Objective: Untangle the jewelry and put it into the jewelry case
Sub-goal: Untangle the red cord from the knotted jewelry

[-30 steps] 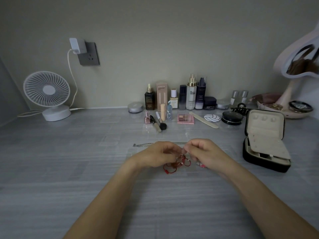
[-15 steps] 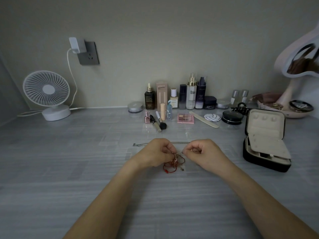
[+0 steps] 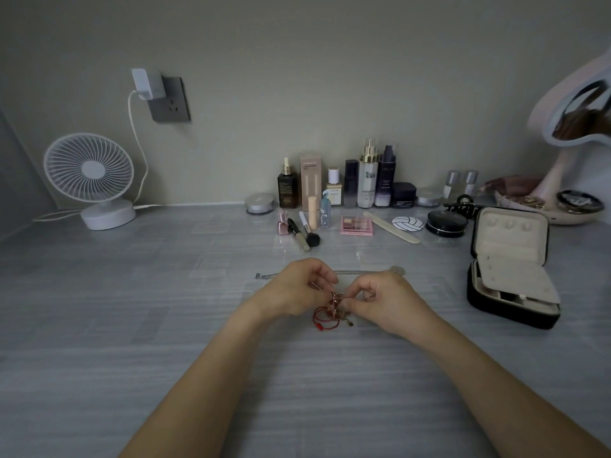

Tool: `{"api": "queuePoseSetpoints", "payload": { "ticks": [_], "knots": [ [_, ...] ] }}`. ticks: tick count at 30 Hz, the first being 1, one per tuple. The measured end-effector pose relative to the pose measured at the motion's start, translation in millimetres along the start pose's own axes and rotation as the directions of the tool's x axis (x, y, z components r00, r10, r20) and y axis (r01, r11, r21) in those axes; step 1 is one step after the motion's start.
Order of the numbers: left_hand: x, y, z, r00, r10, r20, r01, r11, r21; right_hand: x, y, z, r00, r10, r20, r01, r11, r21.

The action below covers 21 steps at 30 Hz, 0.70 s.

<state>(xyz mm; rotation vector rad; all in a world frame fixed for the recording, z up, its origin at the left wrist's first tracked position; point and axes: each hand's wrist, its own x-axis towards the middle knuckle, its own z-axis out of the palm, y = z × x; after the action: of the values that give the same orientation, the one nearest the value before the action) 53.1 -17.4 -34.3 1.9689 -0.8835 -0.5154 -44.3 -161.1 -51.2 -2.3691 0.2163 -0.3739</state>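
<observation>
Head view: tangled jewelry (image 3: 331,309) being worked apart, centre, near side.
Left hand (image 3: 292,289) and right hand (image 3: 388,300) are both pinching it with curled fingers; tugging too hard risks tightening or snapping it. Jewelry case (image 3: 510,272) is lying open, well apart at right.

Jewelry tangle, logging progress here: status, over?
Left hand, right hand both pinch jewelry tangle. Jewelry case open, to the right. Silver chain lies behind hands.
</observation>
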Motion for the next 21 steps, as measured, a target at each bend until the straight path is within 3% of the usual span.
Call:
{"api": "queuePoseSetpoints", "payload": {
  "ticks": [5, 10, 15, 21],
  "knots": [
    [2.1, -1.5, -0.1, 1.000, 0.027, -0.004, -0.026, 0.996, 0.086, -0.7, -1.4, -0.1, 1.000, -0.001, -0.015, 0.001, 1.000, 0.018],
    [1.9, -0.4, 2.7, 0.993, 0.070, -0.097, -0.051, 0.982, 0.182, -0.4, -4.8, 0.0, 1.000, 0.026, 0.015, -0.028, 0.991, 0.131],
    [-2.1, 3.5, 7.8, 0.997, 0.077, -0.008, -0.076, 0.988, 0.132, 0.1, -4.9, -2.2, 0.999, 0.033, -0.025, -0.028, 0.980, 0.198],
    [2.1, -1.4, 2.3, 0.996, 0.063, -0.059, -0.050, 0.978, 0.202, 1.9, -4.1, -5.0, 1.000, 0.015, -0.028, -0.009, 0.978, 0.210]
  ]
}}
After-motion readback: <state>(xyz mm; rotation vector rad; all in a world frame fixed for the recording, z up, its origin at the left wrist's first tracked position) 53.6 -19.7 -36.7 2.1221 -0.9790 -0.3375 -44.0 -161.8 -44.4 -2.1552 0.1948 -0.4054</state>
